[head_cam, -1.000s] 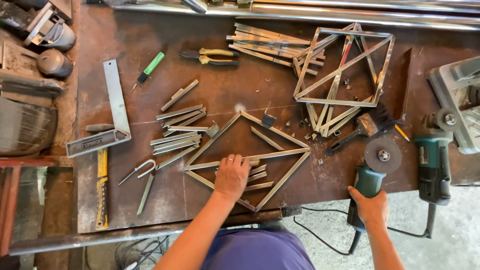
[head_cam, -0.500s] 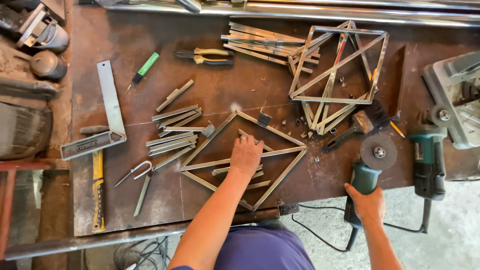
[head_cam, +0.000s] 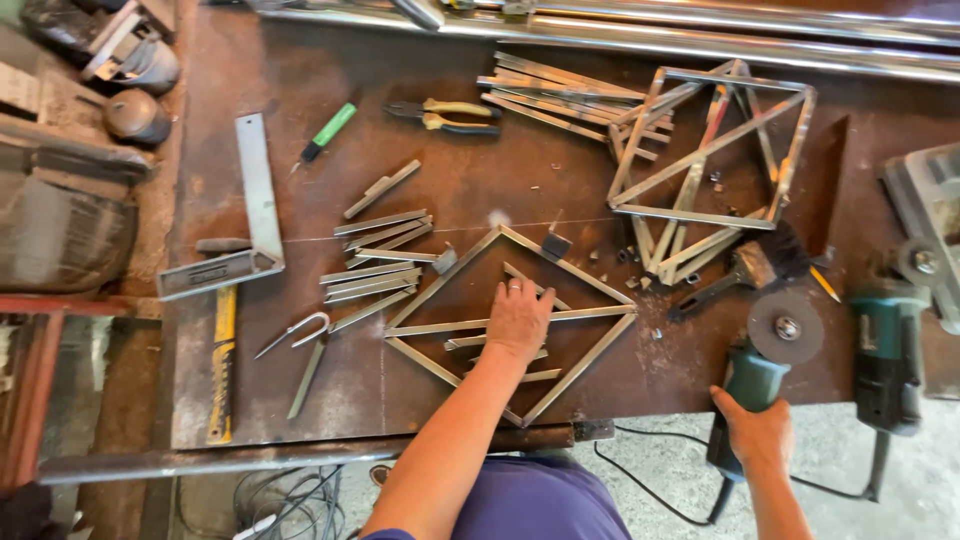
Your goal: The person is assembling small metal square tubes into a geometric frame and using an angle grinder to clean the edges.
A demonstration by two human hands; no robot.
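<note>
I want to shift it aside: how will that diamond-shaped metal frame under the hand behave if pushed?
The diamond frame looks like rigid flat bars, so it would probably slide stiffly, not flex. Loose strips inside may scatter. The left hand rests on it.

Pliers, steel square, screwdriver

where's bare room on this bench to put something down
Bare plate lies between the pliers and the diamond frame, and along the near edge left of that frame, past the hook. It is crowded where the cut strips lie, around the stacked frames, and by the grinder under the right hand. The left hand rests on the diamond frame.
</note>
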